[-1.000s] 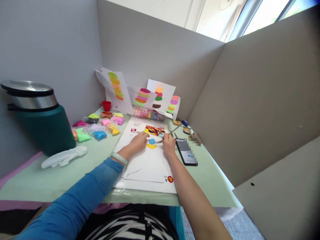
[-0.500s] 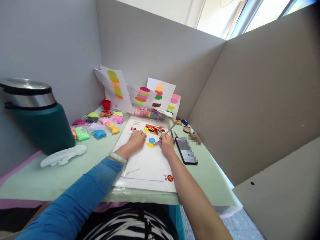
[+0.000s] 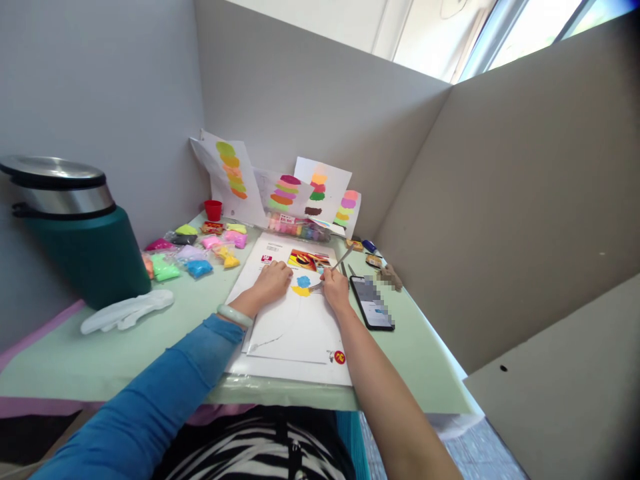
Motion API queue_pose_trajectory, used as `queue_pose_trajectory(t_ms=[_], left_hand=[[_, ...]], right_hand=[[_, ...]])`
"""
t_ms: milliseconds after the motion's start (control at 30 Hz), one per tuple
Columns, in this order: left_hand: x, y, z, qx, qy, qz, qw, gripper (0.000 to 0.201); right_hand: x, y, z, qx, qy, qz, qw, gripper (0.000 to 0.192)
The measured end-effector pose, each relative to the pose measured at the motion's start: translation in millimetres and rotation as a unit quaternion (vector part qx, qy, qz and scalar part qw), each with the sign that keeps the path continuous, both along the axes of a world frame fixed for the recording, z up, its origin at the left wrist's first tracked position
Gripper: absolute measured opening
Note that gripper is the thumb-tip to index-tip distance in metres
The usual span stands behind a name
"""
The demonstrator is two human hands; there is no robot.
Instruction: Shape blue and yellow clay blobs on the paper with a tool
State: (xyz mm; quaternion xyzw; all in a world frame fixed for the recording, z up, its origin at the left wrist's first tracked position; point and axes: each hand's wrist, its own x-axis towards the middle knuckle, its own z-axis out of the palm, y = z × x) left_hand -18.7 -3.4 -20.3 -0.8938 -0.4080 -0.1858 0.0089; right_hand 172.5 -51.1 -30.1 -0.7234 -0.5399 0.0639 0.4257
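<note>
The right hand (image 3: 336,288) grips a metal tool (image 3: 330,272), its tip by the yellow clay (image 3: 301,291). The left hand (image 3: 271,280) lies curled on the paper (image 3: 295,327), holding nothing.

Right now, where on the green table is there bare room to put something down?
Bare green table lies at the near left, between the white moulded piece and the white paper sheet. Another strip runs near right, below the black phone. The far side is crowded: coloured clay bags, and both hands, left hand and right hand, around the metal tool.
</note>
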Motion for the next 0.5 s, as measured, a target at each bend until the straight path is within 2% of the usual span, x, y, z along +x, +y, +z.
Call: queue_pose_trajectory(t_ms=[167,267,500], left_hand=[[-0.6,1.1,-0.9,0.001,0.001,0.001,1.0,0.023],[-0.5,1.0,-0.4,0.001,-0.001,0.001,1.0,0.023],[-1.0,1.4,-0.5,0.0,0.001,-0.001,1.0,0.024]], right_hand=[[-1.1,-1.0,-1.3,0.01,0.043,0.019,0.999,0.041],[-4.4,-1.0,-0.1,-0.003,0.027,0.034,0.999,0.042],[1.6,0.6,-0.2,-0.009,-0.016,-0.009,1.0,0.039]])
